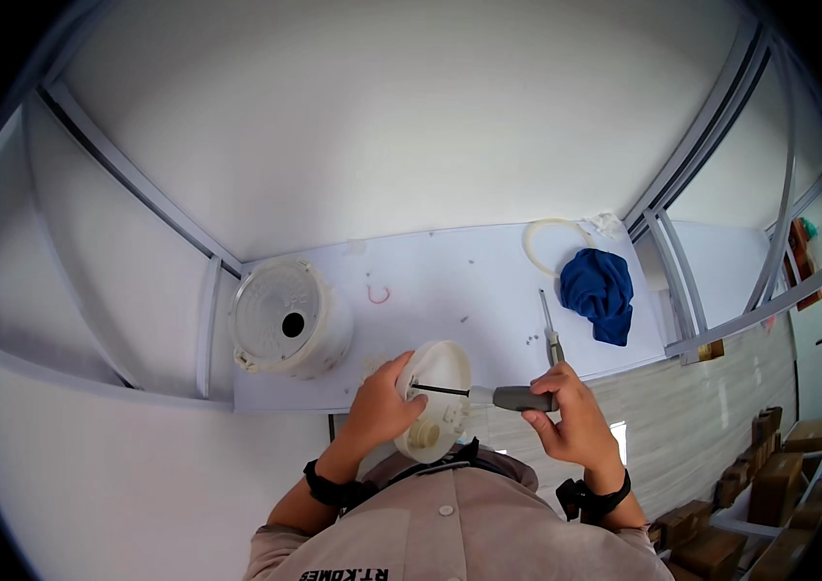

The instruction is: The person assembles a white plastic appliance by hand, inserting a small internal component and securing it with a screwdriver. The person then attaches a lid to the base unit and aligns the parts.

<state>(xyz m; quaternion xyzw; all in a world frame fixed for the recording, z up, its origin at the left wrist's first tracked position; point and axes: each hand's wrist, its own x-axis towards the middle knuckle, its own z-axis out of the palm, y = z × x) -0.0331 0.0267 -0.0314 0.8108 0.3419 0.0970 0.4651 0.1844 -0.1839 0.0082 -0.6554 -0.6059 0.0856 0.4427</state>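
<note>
My left hand [382, 409] is closed on the edge of a round, off-white plastic cover [449, 363], which is tilted up in front of my body with its hollow inside showing. A screwdriver [519, 398] with a grey handle and long dark shaft is gripped in my right hand [573, 421]. Its shaft points left across the cover, and the tip meets the cover's inside close to my left thumb. Whether a screw sits under the tip is too small to tell. At the left end of the table stands a white, drum-shaped housing [331, 339] with a dark hole in its top.
A second screwdriver [554, 347] lies at the table's right, beside several small screws [532, 340]. A crumpled blue cloth [597, 290] and a cream ring [531, 254] are behind it. A red curved piece [380, 299] rests mid-table. Metal frames [692, 145] flank the table [420, 271]; cardboard boxes [774, 484] stand lower right.
</note>
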